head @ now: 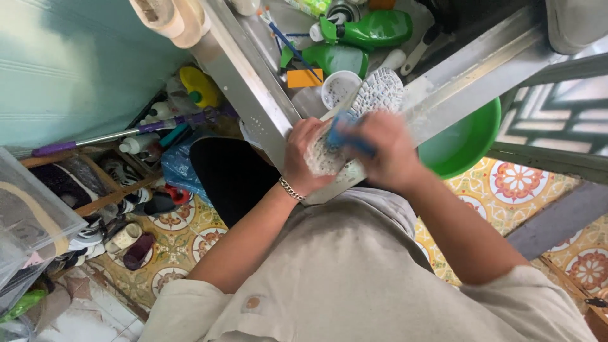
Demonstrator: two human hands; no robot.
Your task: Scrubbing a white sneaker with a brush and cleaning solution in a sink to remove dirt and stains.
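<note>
— White foam covers the near end of the shoe's sole (354,120), right where the two hands meet. Is that as far as the scrubbing reaches?

— As far as I can tell, yes. The far end, with its pebbled grey-white tread, looks bare of suds, so I judge the near part is being worked and the far part is left to do.

— Where does the shoe sit?

— Sole up, propped over the edge of the metal table (253,88), slanting from near left to far right. The left hand (303,158), with a chain bracelet (292,189) at the wrist, wraps its fingers around the near end and holds it steady.

— And the right hand (386,149)?

— Closed around a blue brush (347,134), pressing it on the sole. It is blurred, so the exact finger placement is unclear.

— Anything for rinsing?

— A green basin (465,142) sits just to the right, below the table edge; I cannot tell whether it holds water. Green spray bottles (364,31) and a small white cup (339,85) lie on the table beyond the shoe. No rinsing shows yet, so I'd call it partway through.
</note>
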